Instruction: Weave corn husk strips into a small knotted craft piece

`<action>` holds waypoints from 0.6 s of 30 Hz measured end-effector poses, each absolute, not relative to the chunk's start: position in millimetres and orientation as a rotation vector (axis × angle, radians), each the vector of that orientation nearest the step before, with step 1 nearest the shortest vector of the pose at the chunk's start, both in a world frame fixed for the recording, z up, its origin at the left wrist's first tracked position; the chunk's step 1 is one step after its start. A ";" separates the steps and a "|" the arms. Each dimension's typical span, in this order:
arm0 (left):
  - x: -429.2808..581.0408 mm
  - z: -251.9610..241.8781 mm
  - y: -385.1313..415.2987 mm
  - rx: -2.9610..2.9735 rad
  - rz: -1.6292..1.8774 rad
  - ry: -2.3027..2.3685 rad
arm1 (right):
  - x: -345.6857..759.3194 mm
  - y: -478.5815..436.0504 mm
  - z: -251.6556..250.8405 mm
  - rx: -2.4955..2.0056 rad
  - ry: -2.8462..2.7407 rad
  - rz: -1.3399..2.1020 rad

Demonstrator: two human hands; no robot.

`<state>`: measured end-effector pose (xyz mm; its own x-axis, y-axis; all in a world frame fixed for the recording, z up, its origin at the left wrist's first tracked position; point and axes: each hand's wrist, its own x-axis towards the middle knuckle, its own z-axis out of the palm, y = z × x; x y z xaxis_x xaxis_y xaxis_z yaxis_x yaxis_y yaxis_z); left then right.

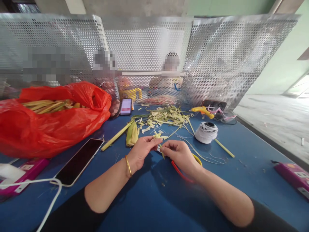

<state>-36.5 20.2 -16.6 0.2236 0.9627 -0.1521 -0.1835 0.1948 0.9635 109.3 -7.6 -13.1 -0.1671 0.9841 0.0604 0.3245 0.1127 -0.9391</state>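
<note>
My left hand (143, 149), with a gold bangle at the wrist, is closed in a pinch on a small pale-green plant strip (163, 154). My right hand (177, 154) pinches the same strip just to the right, fingertips almost meeting those of the left. Beneath my right hand lies something with curved red and yellow handles (180, 172); the rest of it is mostly hidden. Just beyond my left hand is a folded green husk-like piece (132, 134). A heap of pale-green shreds (166, 116) spreads past both hands.
At left sit a red plastic bag (60, 135) of stalks, a phone (78, 161) and a purple power strip (33, 170) with white cable. White thread (206, 132) and a yellow glue gun (202, 111) lie right. Behind a perforated metal screen (145, 42) are other people.
</note>
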 end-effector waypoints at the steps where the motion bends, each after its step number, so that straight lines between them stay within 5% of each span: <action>1: -36.8 -16.8 20.6 1.036 1.028 0.992 | 109.9 -7.0 -12.6 -1.305 -1.640 1.077; 8: -41.2 -14.0 23.7 1.007 1.038 0.995 | 118.5 -1.3 -2.7 -1.338 -1.692 1.161; 18: -37.0 -18.5 22.4 0.862 0.973 0.928 | 114.6 -4.9 -8.4 -1.378 -1.808 0.818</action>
